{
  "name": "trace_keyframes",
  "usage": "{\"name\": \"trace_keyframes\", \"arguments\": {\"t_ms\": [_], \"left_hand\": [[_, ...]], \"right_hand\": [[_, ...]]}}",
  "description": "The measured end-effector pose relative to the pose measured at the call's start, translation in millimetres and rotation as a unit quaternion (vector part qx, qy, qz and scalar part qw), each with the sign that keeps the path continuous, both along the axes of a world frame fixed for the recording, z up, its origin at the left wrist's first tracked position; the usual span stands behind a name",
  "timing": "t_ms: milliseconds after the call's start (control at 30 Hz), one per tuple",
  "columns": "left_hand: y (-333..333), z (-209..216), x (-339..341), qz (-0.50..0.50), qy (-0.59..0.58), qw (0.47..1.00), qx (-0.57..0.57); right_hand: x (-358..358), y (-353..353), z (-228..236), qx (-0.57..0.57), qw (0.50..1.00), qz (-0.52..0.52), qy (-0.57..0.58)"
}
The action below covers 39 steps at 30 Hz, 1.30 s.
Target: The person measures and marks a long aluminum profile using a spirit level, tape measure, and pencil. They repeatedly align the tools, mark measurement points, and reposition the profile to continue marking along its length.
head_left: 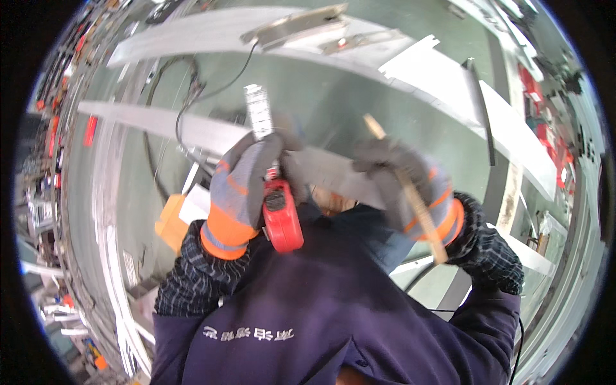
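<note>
L hand (pixel 240 183) in a grey/orange glove's got a red tape measure (pixel 283 224), blade (pixel 258 114) sticking out away from the body. R hand (pixel 388 173), same kinda glove, grips a thin wooden stick (pixel 420 212) at a slant. Pale bar (pixel 170 128) runs behind the hands btw, dark cable (pixel 148 151) off L.

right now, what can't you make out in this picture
- Head: markings on the tape blade, blurred and too small.
- Head: the blade's middle, covered by the left hand.
- Head: part of the tan stick, behind the right hand.
- Head: red item at left, too small to identify.
</note>
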<state>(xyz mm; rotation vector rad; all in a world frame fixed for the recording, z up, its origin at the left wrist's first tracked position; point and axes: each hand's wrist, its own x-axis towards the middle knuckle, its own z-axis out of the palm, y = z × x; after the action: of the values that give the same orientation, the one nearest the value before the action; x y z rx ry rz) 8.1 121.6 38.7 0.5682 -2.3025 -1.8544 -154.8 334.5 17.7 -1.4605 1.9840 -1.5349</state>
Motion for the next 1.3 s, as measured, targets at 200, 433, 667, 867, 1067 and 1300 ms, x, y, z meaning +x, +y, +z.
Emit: {"name": "trace_keyframes", "arguments": {"t_ms": [200,433,667,867,1067,1300], "left_hand": [[31,-9,-51,0.17,0.153,0.968,0.106],[41,-27,-66,0.027,0.224,0.973,0.038],[15,-28,-16,-0.047,0.084,0.926,0.365],[13,-27,33,-0.113,-0.005,0.962,0.25],[1,-28,42,-0.058,-0.034,0.956,0.284],[-7,-27,37,-0.067,-0.032,0.964,0.254]], "right_hand": [[34,-19,-8,-0.109,0.993,0.036,0.029],[6,-3,6,-0.045,0.995,-0.08,-0.039],[-178,25,-41,0.093,0.948,-0.286,0.105],[-301,72,-127,0.145,0.904,-0.328,0.231],[-322,82,-127,0.29,0.85,-0.394,0.196],[-295,128,-95,0.368,0.783,-0.466,0.184]]}}
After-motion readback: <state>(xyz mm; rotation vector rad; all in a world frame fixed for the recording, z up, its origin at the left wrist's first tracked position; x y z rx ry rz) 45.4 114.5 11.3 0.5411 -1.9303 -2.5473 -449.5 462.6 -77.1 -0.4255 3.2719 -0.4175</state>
